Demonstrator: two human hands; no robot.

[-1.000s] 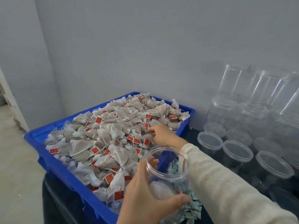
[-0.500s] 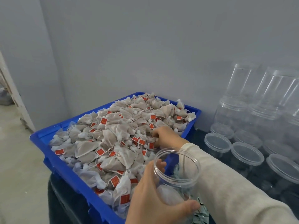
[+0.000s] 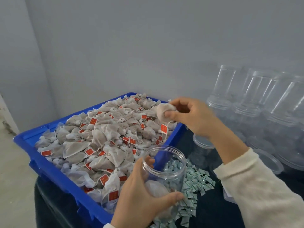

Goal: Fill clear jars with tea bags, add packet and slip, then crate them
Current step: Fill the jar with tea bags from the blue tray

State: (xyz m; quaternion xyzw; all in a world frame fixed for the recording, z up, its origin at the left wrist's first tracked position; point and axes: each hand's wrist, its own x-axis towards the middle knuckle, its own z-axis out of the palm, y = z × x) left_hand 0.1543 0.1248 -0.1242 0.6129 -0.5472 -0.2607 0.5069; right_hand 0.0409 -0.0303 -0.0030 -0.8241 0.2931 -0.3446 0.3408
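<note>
While left hand (image 3: 139, 191) grips upright jar (image 3: 164, 168) (mouth up), right hand (image 3: 190, 116) pinches tea bag (image 3: 162, 111), tag dangling

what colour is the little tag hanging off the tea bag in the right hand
Red-orange, with small pale markings. The tag dangles on a string below the tea bag; the head view shows it.

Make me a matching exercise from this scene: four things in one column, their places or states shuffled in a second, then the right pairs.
Things:
1. tea bag
2. open jar
3. blue crate
4. green packets

Places or states:
A. heaped with tea bags
B. pinched in the right hand
C. loose pile on the dark surface
D. gripped by the left hand

Pairs: 1-B, 2-D, 3-A, 4-C
</note>
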